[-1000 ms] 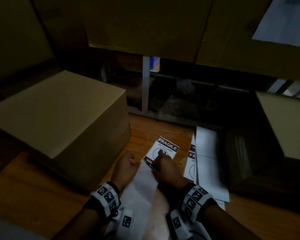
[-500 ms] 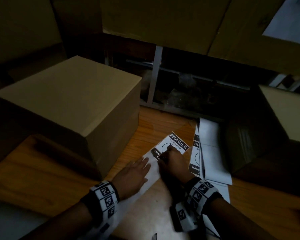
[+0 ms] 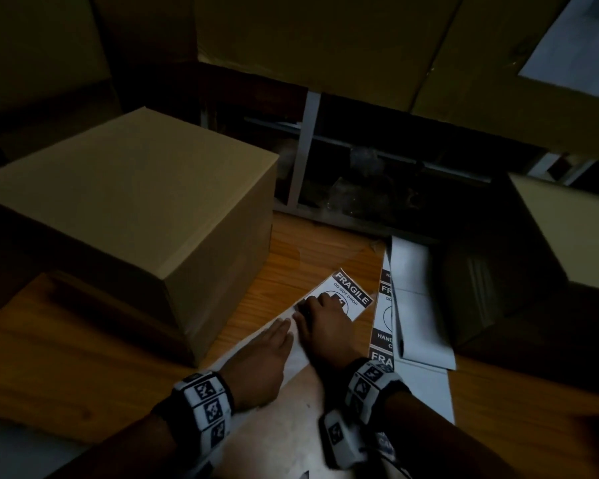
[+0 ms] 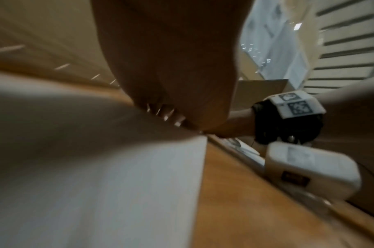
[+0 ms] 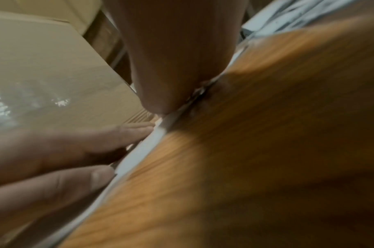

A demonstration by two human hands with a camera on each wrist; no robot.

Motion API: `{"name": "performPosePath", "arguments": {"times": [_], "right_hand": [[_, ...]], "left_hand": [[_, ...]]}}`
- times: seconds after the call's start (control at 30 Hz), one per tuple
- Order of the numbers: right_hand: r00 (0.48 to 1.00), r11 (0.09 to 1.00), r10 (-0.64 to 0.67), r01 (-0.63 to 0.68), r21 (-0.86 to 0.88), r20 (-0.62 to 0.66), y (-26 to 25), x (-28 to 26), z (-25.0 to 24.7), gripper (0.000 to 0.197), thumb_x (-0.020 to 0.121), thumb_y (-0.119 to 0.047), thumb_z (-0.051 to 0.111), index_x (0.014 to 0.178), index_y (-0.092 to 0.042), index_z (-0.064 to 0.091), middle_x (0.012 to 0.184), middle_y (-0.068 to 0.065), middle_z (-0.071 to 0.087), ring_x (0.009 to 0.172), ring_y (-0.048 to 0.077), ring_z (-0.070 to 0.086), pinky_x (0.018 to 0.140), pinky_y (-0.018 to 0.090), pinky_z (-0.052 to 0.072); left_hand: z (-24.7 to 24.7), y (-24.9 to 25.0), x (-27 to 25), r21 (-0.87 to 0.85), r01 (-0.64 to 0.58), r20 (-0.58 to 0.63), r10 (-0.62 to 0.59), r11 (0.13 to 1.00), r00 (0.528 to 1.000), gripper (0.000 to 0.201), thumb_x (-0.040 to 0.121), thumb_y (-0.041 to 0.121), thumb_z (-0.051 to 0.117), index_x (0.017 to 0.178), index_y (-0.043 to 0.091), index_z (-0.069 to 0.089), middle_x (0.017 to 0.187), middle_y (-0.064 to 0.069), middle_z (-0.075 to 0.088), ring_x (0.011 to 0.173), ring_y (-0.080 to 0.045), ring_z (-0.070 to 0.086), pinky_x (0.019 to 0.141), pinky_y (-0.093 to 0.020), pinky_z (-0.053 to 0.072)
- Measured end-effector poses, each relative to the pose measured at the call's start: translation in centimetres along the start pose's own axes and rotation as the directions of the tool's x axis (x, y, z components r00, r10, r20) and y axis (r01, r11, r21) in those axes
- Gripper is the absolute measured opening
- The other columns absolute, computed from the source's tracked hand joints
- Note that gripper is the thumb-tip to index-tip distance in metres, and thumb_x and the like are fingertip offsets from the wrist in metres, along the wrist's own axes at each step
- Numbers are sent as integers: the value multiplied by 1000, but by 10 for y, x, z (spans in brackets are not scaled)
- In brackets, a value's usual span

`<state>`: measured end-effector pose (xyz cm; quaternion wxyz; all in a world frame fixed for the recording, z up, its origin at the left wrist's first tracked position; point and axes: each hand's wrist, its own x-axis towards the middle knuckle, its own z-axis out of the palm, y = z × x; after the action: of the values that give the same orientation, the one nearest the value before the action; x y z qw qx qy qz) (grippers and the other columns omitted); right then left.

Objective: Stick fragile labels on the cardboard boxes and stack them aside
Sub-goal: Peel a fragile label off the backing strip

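A plain brown cardboard box [image 3: 128, 209] stands on the wooden table [image 3: 66, 357] at the left. A black-and-white fragile label [image 3: 355, 292] lies at the far end of a white backing strip [image 3: 291, 406] just right of the box. My left hand [image 3: 274, 340] lies flat on the strip, fingers straight; those fingers [image 5: 79, 147] also show in the right wrist view. My right hand [image 3: 320, 311] rests on the label with fingers curled at its near edge; the fingertips themselves are hidden.
More fragile labels [image 3: 382, 326] and white backing sheets [image 3: 419, 305] lie on the table to the right. A second cardboard box [image 3: 574, 233] stands at the right edge. Large cardboard sheets [image 3: 325, 39] lean behind, over a dark shelf frame.
My left hand has uncurled and now lies flat on the backing strip. My right hand stays on the label, which has shifted slightly away from me.
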<state>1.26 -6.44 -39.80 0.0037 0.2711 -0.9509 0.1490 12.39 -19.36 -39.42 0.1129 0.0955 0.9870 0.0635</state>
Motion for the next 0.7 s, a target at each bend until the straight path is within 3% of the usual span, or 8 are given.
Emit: {"name": "performPosePath", "arguments": {"times": [0.07,0.1,0.2,0.27,0.37,0.57,0.6,0.7], "right_hand": [[999,999,-36,36,-29,15,0,3,0,29,97,-41,47,113,-21,61,106,2,59,93,23,55,71,36,50],[999,999,-37,37,-16,31,-1,5,-1,28,98,-40,46,112,-20,61,105,2,59,91,22,55,71,36,49],[996,994,-3,-6,110,87,1,13,-6,26,99,-37,47,104,-17,62,100,2,60,90,21,55,72,34,47],[982,979,23,-60,192,188,7,23,-11,24,98,-37,50,91,-17,60,95,4,61,89,23,55,69,31,39],[928,947,56,-166,276,369,14,37,-22,22,98,-35,54,85,-17,58,90,5,62,87,22,57,70,29,36],[861,854,107,-336,397,497,17,49,-37,21,94,-27,64,77,-16,63,74,2,65,71,16,60,75,34,49],[854,853,108,-342,395,508,18,51,-37,20,93,-26,65,77,-15,64,76,4,67,71,16,62,76,35,51],[836,832,92,-364,420,542,21,54,-42,21,87,-27,73,82,-6,71,83,10,73,80,23,70,84,42,56]], "left_hand": [[7,-4,-4,-41,-23,-93,20,999,996,62,96,23,36,151,-1,21,158,-15,2,148,-32,17,118,-40,5],[10,-4,-6,-65,-7,-81,2,998,997,62,96,30,32,149,-1,27,156,-14,8,146,-32,25,116,-43,12],[22,-4,-8,-77,25,-66,-30,997,997,75,100,57,15,147,2,35,156,-15,26,143,-26,31,113,-43,24],[23,-5,-8,-49,5,-66,-8,999,998,79,99,60,11,141,3,47,149,-15,42,137,-25,43,107,-41,36],[22,-5,-8,-34,10,-46,-11,999,999,79,100,58,9,138,3,51,147,-15,46,135,-25,46,105,-39,40],[20,-5,-10,-18,21,-30,-22,1000,999,81,99,59,7,139,4,51,147,-15,46,136,-25,45,107,-37,37],[17,-4,-10,5,24,-45,-24,1000,999,83,98,60,5,142,3,47,151,-16,40,139,-25,39,110,-40,32],[15,-4,-11,-11,17,-30,-17,1000,999,91,91,67,-1,153,3,17,160,-12,2,149,-26,4,116,-46,2]]}}
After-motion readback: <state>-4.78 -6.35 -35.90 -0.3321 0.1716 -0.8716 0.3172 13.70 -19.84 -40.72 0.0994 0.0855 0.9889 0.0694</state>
